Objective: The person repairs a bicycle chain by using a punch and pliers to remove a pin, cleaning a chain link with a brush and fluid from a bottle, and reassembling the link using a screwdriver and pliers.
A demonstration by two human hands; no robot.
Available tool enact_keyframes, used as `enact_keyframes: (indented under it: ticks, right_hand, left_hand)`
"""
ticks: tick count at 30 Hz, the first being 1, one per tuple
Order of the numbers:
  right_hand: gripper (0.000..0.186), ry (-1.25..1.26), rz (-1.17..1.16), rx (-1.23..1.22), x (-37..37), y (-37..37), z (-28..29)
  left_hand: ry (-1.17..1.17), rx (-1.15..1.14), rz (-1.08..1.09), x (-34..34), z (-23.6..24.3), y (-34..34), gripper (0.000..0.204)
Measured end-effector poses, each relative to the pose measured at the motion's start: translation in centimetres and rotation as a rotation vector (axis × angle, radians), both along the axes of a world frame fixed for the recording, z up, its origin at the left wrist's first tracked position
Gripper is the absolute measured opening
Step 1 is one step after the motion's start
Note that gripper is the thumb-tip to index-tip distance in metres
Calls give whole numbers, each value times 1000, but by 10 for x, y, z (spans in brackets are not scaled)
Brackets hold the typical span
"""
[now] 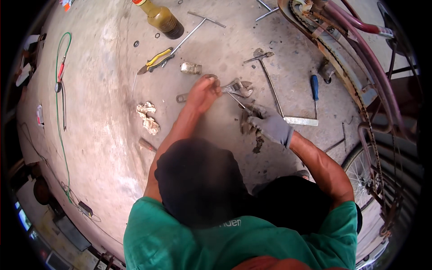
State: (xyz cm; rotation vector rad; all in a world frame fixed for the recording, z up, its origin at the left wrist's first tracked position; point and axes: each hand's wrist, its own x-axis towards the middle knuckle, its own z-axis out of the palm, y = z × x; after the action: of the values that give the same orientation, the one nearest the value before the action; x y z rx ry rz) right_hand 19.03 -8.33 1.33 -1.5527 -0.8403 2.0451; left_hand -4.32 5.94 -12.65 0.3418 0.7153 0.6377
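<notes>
My left hand (204,93) is bare and closed, its fingers curled. It crosses the handle of an adjustable wrench (240,87), whose jaws show to its right and handle end to its left; whether my fingers grip the wrench or something smaller is hidden. My right hand (270,125) wears a grey, stained glove. Its fingers close on a thin metal rod (236,100) that slants up toward the wrench. Dark, greasy lumps (258,141) lie beneath the glove. A small glass jar (191,68) lies on its side just beyond my left hand.
Pliers (158,58), a T-handle wrench (191,35) and an oil bottle (162,20) occupy the far left. At right are a hammer-like tool (269,81), a blue screwdriver (314,87), a pale bar (301,121) and a bicycle frame (366,49). A crumpled rag (147,118) lies left.
</notes>
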Motion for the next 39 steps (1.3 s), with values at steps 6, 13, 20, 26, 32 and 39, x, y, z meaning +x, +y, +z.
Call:
enact_keyframes:
  ticks: [6,13,20,26,32,39]
  right_hand:
    - [56,-104,68,156,1,10,-3]
    - [54,-337,114,424,4,13,-5]
    - [52,-368,110,308,1,19,16]
    - [50,-539,147,528,5,15,0]
    - [47,-740,201,628,2,17,7]
    - [44,-851,254,705,2,19,14]
  left_hand:
    - [-168,-173,-68,1,1,-7,13]
    - [-306,-182,-90,12,10,-8,14]
    - [-245,-136,-83,15,17,-10,16]
    - [-197,-142,-68,18,23,-10,14]
    - [-141,-120,-49,19,25,-12,12]
    - [-153,-69,-54,18,26,-12,9]
